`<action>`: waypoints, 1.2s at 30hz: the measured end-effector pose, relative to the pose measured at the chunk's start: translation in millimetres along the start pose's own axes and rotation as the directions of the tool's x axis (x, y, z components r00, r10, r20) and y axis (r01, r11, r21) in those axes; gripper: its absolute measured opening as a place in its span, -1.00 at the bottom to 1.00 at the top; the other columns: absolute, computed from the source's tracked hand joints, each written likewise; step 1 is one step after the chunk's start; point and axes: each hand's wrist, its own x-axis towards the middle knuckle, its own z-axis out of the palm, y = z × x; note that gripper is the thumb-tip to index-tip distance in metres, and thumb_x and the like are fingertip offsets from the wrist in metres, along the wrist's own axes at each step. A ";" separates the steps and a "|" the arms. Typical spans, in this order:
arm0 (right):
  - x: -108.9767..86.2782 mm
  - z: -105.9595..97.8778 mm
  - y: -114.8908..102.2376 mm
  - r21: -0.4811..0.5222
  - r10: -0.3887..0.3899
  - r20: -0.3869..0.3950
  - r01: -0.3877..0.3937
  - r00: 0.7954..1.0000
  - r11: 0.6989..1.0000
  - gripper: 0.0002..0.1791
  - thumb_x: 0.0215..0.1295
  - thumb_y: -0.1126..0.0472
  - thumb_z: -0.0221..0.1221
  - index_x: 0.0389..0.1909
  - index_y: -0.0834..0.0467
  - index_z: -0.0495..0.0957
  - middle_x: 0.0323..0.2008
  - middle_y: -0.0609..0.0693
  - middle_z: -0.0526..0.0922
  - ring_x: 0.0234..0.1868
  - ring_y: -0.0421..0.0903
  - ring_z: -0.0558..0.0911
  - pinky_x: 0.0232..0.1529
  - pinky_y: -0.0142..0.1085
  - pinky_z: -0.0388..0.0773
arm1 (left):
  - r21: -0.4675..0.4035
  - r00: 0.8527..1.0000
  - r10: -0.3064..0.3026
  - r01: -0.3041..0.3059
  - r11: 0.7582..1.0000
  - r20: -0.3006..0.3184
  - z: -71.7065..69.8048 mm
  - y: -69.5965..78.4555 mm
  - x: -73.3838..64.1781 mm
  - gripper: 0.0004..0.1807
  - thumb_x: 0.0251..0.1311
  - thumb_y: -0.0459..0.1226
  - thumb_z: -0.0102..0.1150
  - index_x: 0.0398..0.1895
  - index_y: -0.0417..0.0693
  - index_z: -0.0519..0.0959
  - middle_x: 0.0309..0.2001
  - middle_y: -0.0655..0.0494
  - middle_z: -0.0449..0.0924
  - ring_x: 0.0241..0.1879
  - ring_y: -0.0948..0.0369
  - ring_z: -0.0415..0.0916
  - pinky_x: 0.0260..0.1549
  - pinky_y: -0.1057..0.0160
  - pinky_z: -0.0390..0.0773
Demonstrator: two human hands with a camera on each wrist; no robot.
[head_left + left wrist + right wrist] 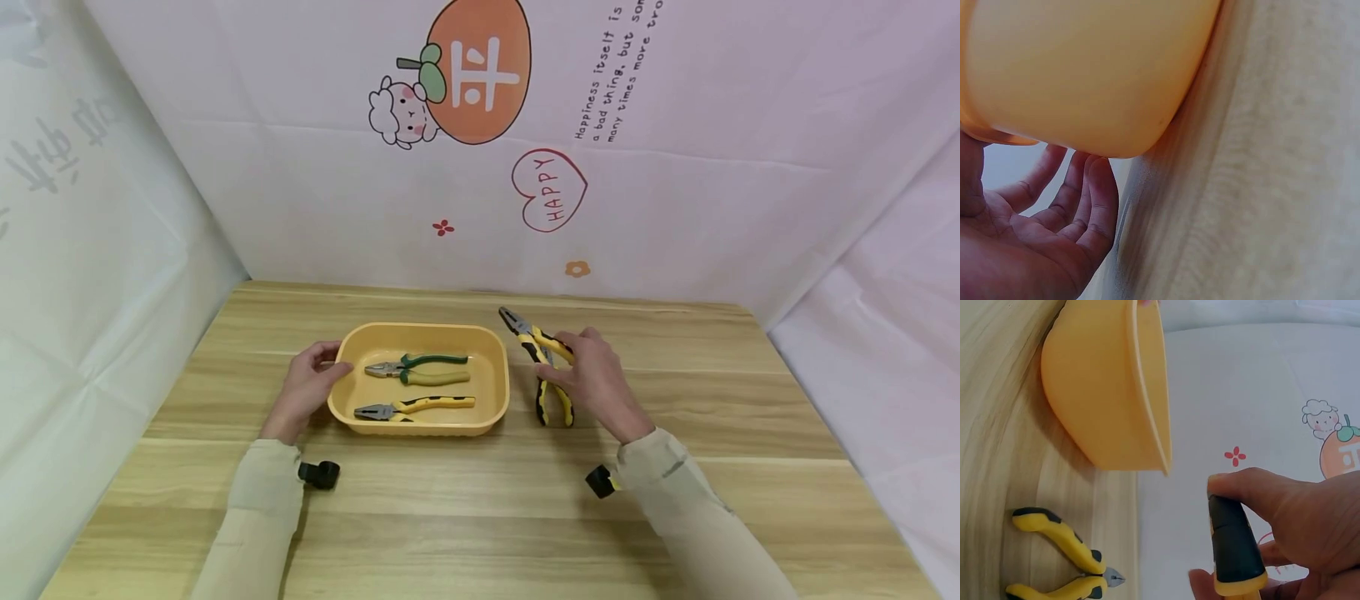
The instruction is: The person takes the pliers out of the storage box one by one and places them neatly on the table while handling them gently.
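Observation:
My left hand [306, 385] grips the left end of a yellow plastic bin [431, 429], thumb over the rim and fingers against the outer wall [1085, 81]. Inside lie combination pliers with green and pale-yellow handles [438, 377] and, nearer me, another pair with yellow-black handles [437, 403], partly hidden by the front wall. Right of the bin, my right hand [596, 379] holds yellow-black combination pliers [519, 324] by the handles, jaws pointing away and left. Below them, small yellow-black cutting pliers [1063, 540] lie on the table, handles spread.
The wood-grain table [450, 533] ends at a white printed cloth [322, 208] behind, and cloth also hangs at both sides. Black wrist cameras [321, 475] are strapped to both sleeves.

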 end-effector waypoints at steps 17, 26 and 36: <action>-0.1 8.5 17.4 -0.021 0.053 -0.090 -0.055 0.995 0.998 -0.34 0.33 0.05 0.36 0.28 0.41 0.46 -0.12 0.26 0.45 -0.20 0.11 0.38 -0.21 -0.02 0.15 | 0.006 1.000 0.007 -0.007 1.000 -0.003 -0.5 1.5 -0.6 -0.49 0.43 -0.32 0.12 0.37 -0.35 0.35 0.22 -0.30 0.39 0.08 0.00 0.47 -0.16 0.39 0.62; -2.3 9.4 28.5 -0.028 0.041 -0.065 -0.043 0.997 0.999 -0.46 0.38 0.05 0.31 0.10 0.44 0.53 -0.28 0.19 0.36 -0.34 0.08 0.31 -0.37 -0.18 0.14 | 0.001 1.000 0.009 -0.009 1.000 -0.003 0.0 1.6 -1.3 -0.50 0.43 -0.33 0.12 0.37 -0.35 0.36 0.22 -0.29 0.39 0.06 0.03 0.47 -0.16 0.38 0.62; -3.8 8.7 35.9 -0.110 0.073 -0.040 -0.077 0.997 0.991 -0.59 0.41 0.05 0.28 -0.33 0.35 0.47 -0.40 0.15 0.29 -0.49 0.01 0.24 -0.49 -0.22 0.14 | -0.001 1.000 0.010 -0.010 1.000 0.000 -0.2 1.3 -2.0 -0.50 0.43 -0.33 0.12 0.36 -0.34 0.36 0.21 -0.30 0.40 0.05 0.03 0.48 -0.16 0.37 0.63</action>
